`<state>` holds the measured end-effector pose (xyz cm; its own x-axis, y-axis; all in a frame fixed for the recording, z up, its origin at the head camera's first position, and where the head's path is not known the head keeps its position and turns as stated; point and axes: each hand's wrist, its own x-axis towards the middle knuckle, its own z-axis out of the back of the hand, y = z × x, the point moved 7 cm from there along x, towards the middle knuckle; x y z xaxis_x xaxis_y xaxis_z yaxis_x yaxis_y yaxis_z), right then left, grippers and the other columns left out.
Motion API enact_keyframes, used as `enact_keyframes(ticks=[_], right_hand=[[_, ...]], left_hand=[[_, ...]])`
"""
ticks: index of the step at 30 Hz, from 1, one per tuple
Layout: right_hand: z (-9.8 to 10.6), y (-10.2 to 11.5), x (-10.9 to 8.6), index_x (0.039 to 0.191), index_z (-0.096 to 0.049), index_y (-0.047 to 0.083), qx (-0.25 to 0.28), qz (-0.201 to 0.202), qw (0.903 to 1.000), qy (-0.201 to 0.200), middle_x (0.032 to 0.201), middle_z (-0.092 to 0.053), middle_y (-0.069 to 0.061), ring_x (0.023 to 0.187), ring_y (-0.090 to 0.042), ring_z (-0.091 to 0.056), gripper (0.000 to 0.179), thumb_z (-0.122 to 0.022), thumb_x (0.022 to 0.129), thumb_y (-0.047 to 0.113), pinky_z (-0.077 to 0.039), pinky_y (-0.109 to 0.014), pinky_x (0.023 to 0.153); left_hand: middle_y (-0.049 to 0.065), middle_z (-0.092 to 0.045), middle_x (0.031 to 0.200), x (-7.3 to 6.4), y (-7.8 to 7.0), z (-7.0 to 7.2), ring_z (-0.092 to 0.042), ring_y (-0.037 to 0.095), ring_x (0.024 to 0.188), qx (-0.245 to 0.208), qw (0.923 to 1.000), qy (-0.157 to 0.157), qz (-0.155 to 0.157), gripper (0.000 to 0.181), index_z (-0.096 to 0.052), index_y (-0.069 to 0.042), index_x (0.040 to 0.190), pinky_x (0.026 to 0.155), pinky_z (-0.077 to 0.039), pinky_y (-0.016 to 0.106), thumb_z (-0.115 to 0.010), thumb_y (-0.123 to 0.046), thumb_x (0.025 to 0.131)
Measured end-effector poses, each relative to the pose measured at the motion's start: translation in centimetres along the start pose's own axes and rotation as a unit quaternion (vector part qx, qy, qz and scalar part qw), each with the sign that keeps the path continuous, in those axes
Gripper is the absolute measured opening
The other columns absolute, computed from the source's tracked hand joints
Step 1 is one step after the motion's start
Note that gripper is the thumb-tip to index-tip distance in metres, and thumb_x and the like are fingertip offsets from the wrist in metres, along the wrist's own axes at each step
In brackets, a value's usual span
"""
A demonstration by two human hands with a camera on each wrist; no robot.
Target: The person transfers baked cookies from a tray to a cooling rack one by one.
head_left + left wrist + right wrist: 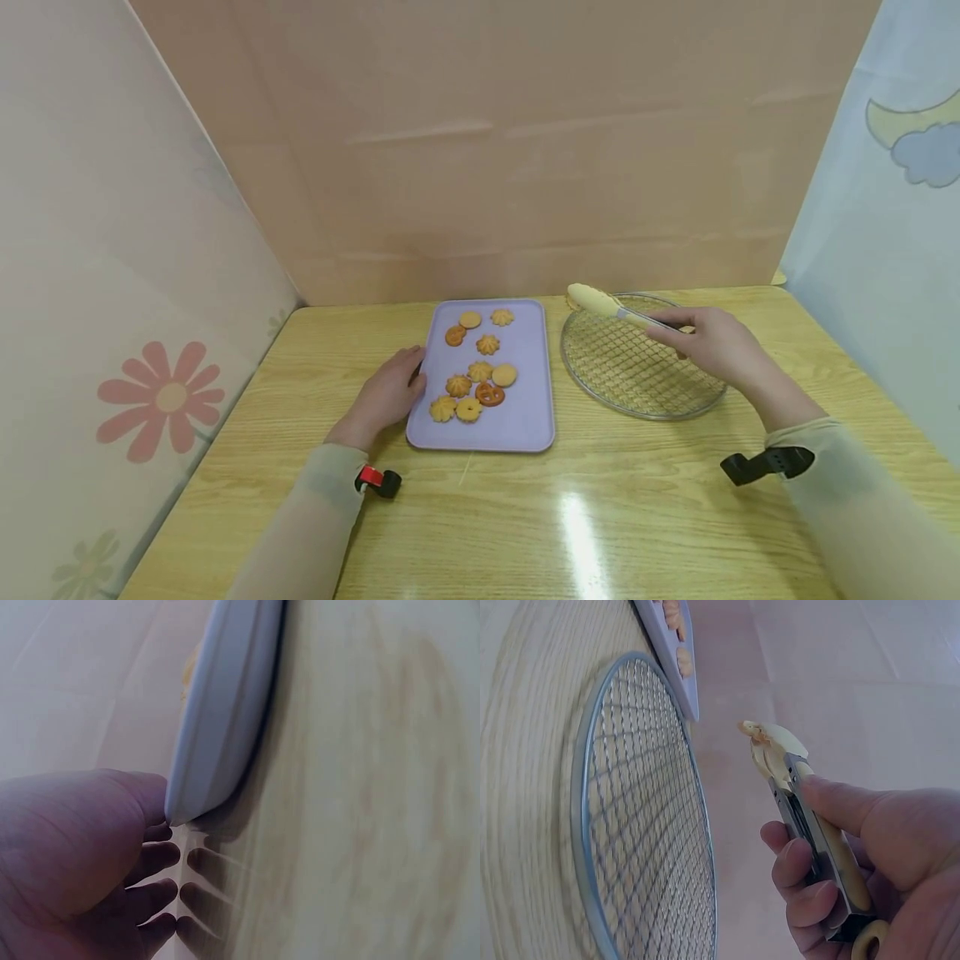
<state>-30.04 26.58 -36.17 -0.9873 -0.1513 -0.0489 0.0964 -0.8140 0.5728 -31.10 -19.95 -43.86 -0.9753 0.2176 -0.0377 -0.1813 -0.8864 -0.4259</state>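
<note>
In the head view my left hand (386, 390) is at the left rim of a lilac tray (528, 417). The left wrist view has its thumb against the rim of the tray (217, 712), with the other fingers lower, near the tabletop. My right hand (712, 343) grips a pair of tongs (594, 300) with cream tips, raised above a round wire rack (637, 358). Between those tips is a small browned cookie (748, 729), mostly hidden. Several cookies, among them a flower-shaped cookie (487, 344) and a pretzel-shaped cookie (490, 394), lie on the tray.
Tray and rack stand side by side on a wood-grain table (480, 525), the rack to the right. A tan backdrop (487, 167) rises along the table's far edge. Patterned panels flank both sides, with a pink flower (171, 400) on the left one.
</note>
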Motion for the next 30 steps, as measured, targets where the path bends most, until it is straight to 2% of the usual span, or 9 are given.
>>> enact_keyframes(ticks=[5,12,18,26,30], right_hand=[[0.7,-1.7,-0.4,0.157,-0.061,0.007,-0.001,-0.019,0.9998,0.003,0.101,-0.072,-0.014,0.083,-0.028,-0.061,0.077,-0.06,0.108,0.065,-0.043,-0.037,0.059],[0.9,-3.3,-0.5,0.157,-0.059,0.002,0.003,-0.03,0.9995,0.013,0.088,-0.068,-0.011,0.065,-0.021,-0.045,0.079,-0.06,0.109,0.064,-0.038,-0.035,0.055],[0.6,-4.2,-0.5,0.155,-0.06,-0.001,0.024,-0.038,0.9987,0.022,0.082,-0.067,-0.008,0.059,-0.016,-0.039,0.074,-0.061,0.11,0.059,-0.035,-0.034,0.054],[0.0,-5.1,-0.2,0.159,-0.053,-0.005,0.076,-0.07,0.9937,0.044,0.089,-0.067,-0.007,0.065,-0.018,-0.048,0.071,-0.062,0.113,0.048,-0.04,-0.033,0.056],[-0.2,-5.4,-0.1,0.157,-0.054,-0.008,0.094,-0.074,0.9916,0.048,0.094,-0.067,-0.006,0.069,-0.018,-0.052,0.068,-0.062,0.114,0.045,-0.044,-0.032,0.058]], left_hand=[[0.02,-0.039,0.174,0.0,-0.1,0.2,-0.032,0.04,0.163,0.007,1.0,0.002,0.002,0.058,-0.041,0.0,0.169,0.133,-0.027,0.057,-0.056,-0.02,0.115],[0.021,-0.04,0.174,-0.2,-0.1,0.1,-0.033,0.041,0.163,0.011,0.9999,0.006,-0.001,0.06,-0.039,0.001,0.169,0.133,-0.027,0.057,-0.056,-0.019,0.115],[0.02,-0.04,0.174,-0.4,-0.1,0.1,-0.031,0.042,0.163,0.008,0.9999,0.01,-0.002,0.061,-0.04,0.0,0.169,0.133,-0.026,0.058,-0.058,-0.021,0.115],[0.02,-0.04,0.174,-0.3,0.1,0.0,-0.032,0.041,0.163,0.003,1.0,0.005,-0.006,0.061,-0.04,0.0,0.169,0.133,-0.026,0.057,-0.058,-0.021,0.115],[0.02,-0.04,0.174,-0.3,0.2,0.0,-0.03,0.041,0.164,0.0,1.0,0.003,-0.008,0.061,-0.039,0.001,0.169,0.134,-0.025,0.057,-0.058,-0.021,0.115]])
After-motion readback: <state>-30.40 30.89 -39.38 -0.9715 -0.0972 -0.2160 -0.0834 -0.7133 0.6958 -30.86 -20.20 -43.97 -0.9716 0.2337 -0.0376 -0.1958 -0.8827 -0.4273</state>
